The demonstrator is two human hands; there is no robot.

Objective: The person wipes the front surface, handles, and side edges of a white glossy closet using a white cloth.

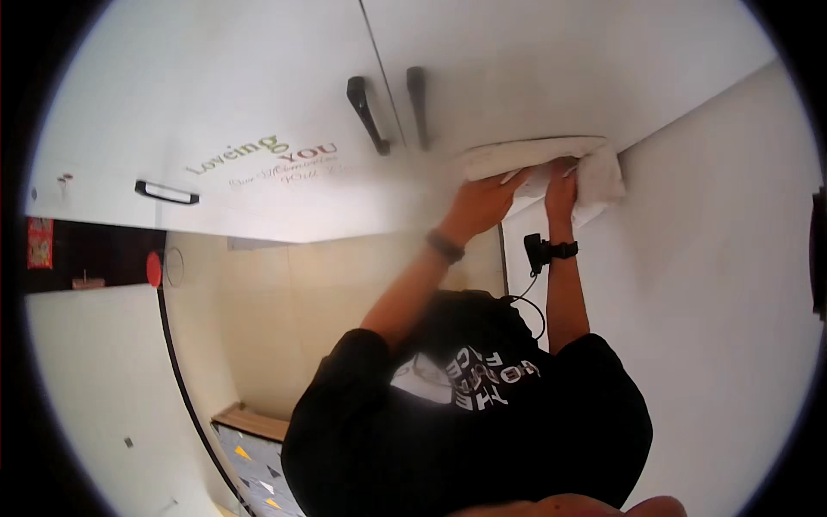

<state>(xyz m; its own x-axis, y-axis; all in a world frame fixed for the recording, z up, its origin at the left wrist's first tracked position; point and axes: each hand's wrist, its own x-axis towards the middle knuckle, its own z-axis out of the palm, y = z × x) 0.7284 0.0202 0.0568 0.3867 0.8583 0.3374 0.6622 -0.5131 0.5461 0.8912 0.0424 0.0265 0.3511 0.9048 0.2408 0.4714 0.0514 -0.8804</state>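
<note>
Another person in a black shirt [465, 422] pressed a white cloth [551, 168] against the white cabinet [258, 103] near its black handles [369, 115], one hand [482, 202] flat on it, the other hand [560, 194] gripping it. The wearer's own hands were out of view.

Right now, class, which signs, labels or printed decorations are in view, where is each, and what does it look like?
Lettering decal: on the white cabinet door, slanting script in green, red and grey.
Red hanging: far left edge, square, with gold marks.
Red disc: left, beside a dark strip, round, plain.
Shirt print: another person's black shirt, white block lettering.
</note>
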